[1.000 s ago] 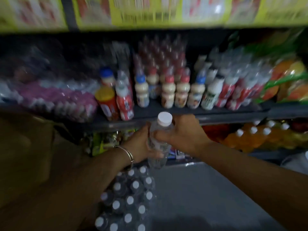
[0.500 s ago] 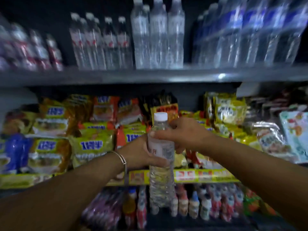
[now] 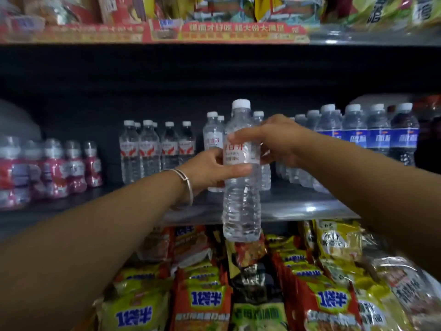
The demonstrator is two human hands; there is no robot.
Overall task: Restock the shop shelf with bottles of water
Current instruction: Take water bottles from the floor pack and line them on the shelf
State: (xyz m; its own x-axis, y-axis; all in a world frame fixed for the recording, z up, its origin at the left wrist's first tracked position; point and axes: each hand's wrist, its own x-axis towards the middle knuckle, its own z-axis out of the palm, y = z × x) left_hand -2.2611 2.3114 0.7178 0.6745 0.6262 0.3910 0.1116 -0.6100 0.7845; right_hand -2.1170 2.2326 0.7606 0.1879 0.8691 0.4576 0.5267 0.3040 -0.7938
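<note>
Water bottle (image 3: 241,192), one, upright in two grips, left (image 3: 210,170) and right (image 3: 274,139).

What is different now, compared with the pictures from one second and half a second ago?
The water bottle has been carried upward, from near the floor pack, past the drinks and snack shelves, to the water shelf, where matching bottles stand. It is not set down yet. Unchanged: left hand and right hand keep their grip at the label.
</note>
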